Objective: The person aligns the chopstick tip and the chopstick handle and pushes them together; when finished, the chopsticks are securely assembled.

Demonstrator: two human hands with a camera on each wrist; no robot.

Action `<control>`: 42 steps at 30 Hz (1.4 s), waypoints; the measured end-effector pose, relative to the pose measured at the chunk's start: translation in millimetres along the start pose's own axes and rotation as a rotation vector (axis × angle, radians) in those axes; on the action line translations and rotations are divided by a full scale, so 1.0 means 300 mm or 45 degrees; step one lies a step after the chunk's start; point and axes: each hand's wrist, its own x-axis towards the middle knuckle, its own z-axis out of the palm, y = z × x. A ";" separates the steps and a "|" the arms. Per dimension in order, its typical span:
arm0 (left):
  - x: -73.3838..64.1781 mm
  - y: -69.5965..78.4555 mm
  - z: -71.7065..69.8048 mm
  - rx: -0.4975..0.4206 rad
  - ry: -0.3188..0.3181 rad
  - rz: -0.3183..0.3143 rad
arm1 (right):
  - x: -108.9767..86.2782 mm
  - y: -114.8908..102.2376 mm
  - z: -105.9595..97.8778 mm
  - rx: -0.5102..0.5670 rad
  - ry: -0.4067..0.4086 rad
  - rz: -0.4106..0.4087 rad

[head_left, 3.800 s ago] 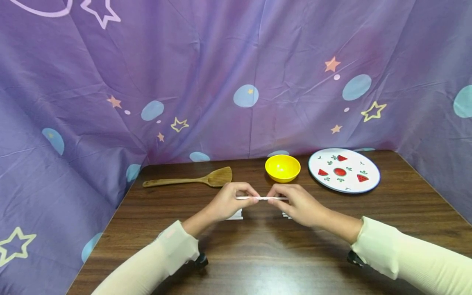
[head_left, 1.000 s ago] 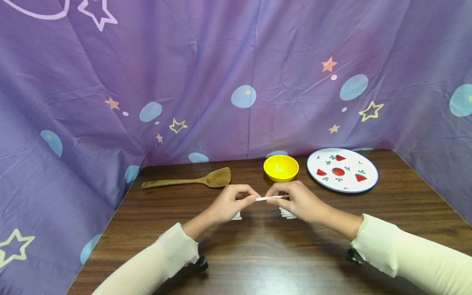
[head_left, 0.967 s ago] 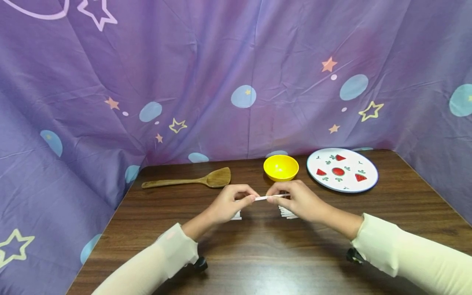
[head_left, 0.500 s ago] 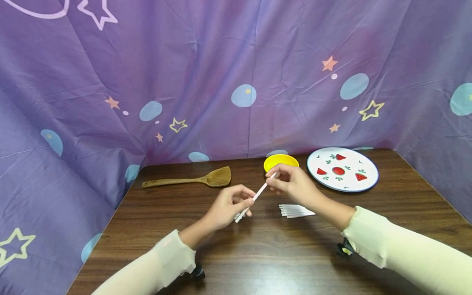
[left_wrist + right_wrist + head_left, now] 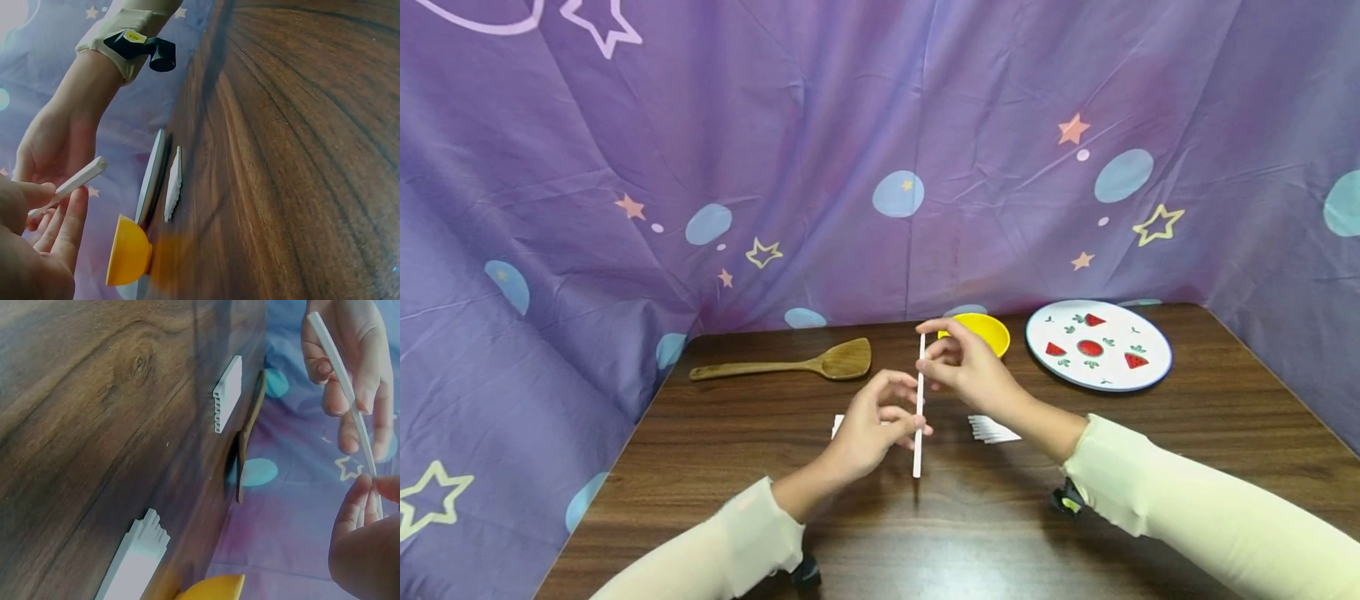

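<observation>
Both hands hold one long, thin white stick [image 5: 919,393] above the table. My left hand [image 5: 867,435] pinches its lower part between thumb and fingers. Higher up, my right hand [image 5: 976,373] pinches it near the top end. In the right wrist view the stick [image 5: 334,359] has a faint joint partway along it. A row of white sticks [image 5: 230,394] lies flat on the table, mostly hidden behind my left hand in the head view. To the right, a fanned bunch of similar sticks [image 5: 992,429] lies below my right hand.
On the dark wooden table [image 5: 760,517], a wooden spatula [image 5: 842,360] lies at the back left. A yellow bowl [image 5: 988,329] sits behind my right hand, partly covered by it. Right of the bowl is a white plate [image 5: 1123,333] with watermelon pictures. A purple cloth [image 5: 820,150] hangs behind.
Held level between the hands a second ago, the stick has turned through a slant to point up and away in the head view. My right hand has moved up and left.
</observation>
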 end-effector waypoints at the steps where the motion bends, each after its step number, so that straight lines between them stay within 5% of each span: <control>1: -0.002 0.001 0.000 0.010 -0.001 0.010 | 0.000 0.000 0.002 0.008 -0.007 0.003; 13: -0.055 -0.013 -0.056 0.137 0.027 -0.040 | -0.019 0.042 -0.014 -0.020 -0.043 0.052; 20: -0.111 -0.026 -0.151 0.245 0.062 -0.089 | -0.061 0.114 -0.064 -0.242 -0.063 0.034; 30: -0.202 -0.050 -0.308 0.332 0.104 -0.284 | -0.126 0.204 -0.166 -0.670 -0.188 -0.026; 42: -0.286 -0.071 -0.454 0.492 0.167 -0.378 | -0.149 0.241 -0.228 -0.822 -0.277 -0.014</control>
